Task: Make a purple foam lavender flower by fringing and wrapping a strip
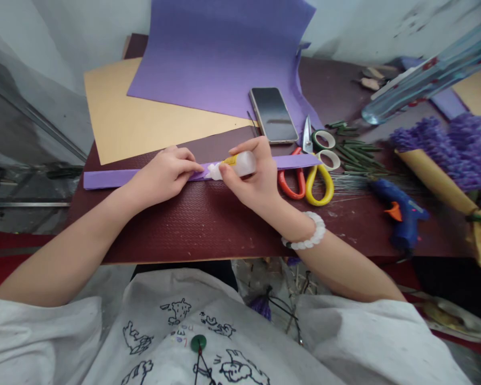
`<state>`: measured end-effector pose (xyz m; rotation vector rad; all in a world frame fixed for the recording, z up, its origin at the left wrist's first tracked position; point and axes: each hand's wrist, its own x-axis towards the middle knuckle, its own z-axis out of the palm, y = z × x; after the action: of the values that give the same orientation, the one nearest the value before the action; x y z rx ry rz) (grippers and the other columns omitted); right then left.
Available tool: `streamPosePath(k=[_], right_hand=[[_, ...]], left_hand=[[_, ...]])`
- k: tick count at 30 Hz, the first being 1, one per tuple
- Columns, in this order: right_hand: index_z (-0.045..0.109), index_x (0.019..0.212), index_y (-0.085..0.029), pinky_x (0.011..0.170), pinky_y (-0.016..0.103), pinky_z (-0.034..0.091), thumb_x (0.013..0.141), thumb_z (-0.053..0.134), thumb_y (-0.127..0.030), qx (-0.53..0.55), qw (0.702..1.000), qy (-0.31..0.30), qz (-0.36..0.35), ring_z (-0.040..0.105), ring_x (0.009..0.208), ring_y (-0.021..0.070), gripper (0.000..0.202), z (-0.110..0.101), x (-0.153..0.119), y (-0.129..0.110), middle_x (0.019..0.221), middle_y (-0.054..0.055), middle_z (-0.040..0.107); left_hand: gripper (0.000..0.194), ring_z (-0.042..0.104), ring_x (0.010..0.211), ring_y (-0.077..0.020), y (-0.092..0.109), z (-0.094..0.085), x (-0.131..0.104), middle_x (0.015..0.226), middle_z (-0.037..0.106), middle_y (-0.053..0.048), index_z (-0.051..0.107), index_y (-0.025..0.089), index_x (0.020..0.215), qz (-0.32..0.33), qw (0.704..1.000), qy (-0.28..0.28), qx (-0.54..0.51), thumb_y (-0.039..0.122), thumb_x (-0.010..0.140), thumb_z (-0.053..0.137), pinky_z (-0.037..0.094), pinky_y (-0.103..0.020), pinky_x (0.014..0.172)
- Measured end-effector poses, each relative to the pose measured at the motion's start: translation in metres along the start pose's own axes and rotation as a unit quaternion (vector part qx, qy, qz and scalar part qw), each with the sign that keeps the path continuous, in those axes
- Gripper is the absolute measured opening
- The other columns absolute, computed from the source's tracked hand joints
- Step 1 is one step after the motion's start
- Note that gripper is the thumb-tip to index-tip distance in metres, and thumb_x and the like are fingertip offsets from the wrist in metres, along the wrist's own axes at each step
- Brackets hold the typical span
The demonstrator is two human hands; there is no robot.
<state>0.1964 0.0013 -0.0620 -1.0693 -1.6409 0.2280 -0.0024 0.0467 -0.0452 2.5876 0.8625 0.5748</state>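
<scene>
A long folded strip of purple paper [111,179] lies across the brown table, its right end passing over the scissors' handles. My left hand [166,174] rests on the strip, fingers bent and close together, holding it against the table. Wrapped in my right hand [260,176] is a small clear glue bottle [245,163] with a yellow label. The bottle is tipped on its side, nozzle pointing left at the strip just beyond my left fingertips. Whether glue is coming out I cannot tell. Scissors [320,184] with one red and one yellow handle lie right of my right hand.
Behind the strip are a tan paper sheet [144,115], a large purple sheet [220,59] and a phone [274,115]. To the right lie tape rolls [329,160], green stem pieces [356,155], thin wires, a blue glue gun [403,211] and purple flowers [444,149].
</scene>
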Motion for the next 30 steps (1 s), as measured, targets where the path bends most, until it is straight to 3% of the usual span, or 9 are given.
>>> streamPosePath(k=[7, 17, 24, 28, 30], right_hand=[[0.046, 0.09, -0.026, 0.058, 0.028, 0.045, 0.078, 0.063, -0.035, 0.004, 0.999, -0.02, 0.03, 0.052, 0.07, 0.0128, 0.023, -0.003, 0.001, -0.004, 0.083, -0.001, 0.054], [0.051, 0.09, -0.025, 0.055, 0.026, 0.044, 0.073, 0.065, -0.025, 0.008, 1.0, -0.014, -0.009, 0.05, 0.06, 0.0098, 0.022, -0.003, 0.002, -0.004, 0.08, -0.003, 0.057], [0.05, 0.087, -0.025, 0.053, 0.026, 0.043, 0.072, 0.068, -0.033, -0.013, 0.998, -0.056, -0.023, 0.051, 0.058, 0.0107, 0.025, -0.006, 0.006, -0.004, 0.076, -0.003, 0.06], [0.049, 0.081, -0.025, 0.067, 0.033, 0.047, 0.073, 0.064, -0.028, 0.018, 0.993, -0.098, -0.055, 0.055, 0.072, 0.0163, 0.018, -0.007, 0.012, -0.01, 0.077, 0.001, 0.057], [0.049, 0.08, -0.025, 0.078, 0.039, 0.047, 0.071, 0.061, -0.024, 0.083, 0.988, -0.126, -0.036, 0.056, 0.085, 0.0196, 0.015, -0.006, 0.014, -0.012, 0.083, 0.002, 0.057]], left_hand=[[0.029, 0.059, 0.092, -0.0194, 0.0, 0.0, 0.0, 0.097, 0.066, -0.009, 0.072, 0.016, 0.102, -0.012, 1.0, -0.003, -0.002, 0.017, 0.088, 0.047, 0.048, -0.036, 0.089], [0.029, 0.058, 0.094, -0.0207, 0.001, -0.001, -0.001, 0.1, 0.065, -0.011, 0.071, 0.012, 0.105, -0.018, 1.0, -0.011, 0.003, 0.016, 0.089, 0.047, 0.047, -0.038, 0.089], [0.026, 0.056, 0.095, -0.0218, 0.002, -0.002, -0.003, 0.1, 0.064, -0.01, 0.069, 0.015, 0.106, -0.01, 1.0, -0.021, 0.012, 0.022, 0.089, 0.051, 0.046, -0.04, 0.09], [0.026, 0.055, 0.096, -0.0217, 0.001, -0.001, -0.003, 0.1, 0.063, -0.009, 0.069, 0.016, 0.107, -0.016, 0.999, -0.02, 0.019, 0.02, 0.088, 0.053, 0.045, -0.04, 0.091], [0.025, 0.055, 0.095, -0.0218, 0.001, 0.0, -0.002, 0.1, 0.064, -0.009, 0.069, 0.016, 0.107, -0.023, 0.999, -0.021, 0.018, 0.02, 0.088, 0.053, 0.044, -0.04, 0.09]])
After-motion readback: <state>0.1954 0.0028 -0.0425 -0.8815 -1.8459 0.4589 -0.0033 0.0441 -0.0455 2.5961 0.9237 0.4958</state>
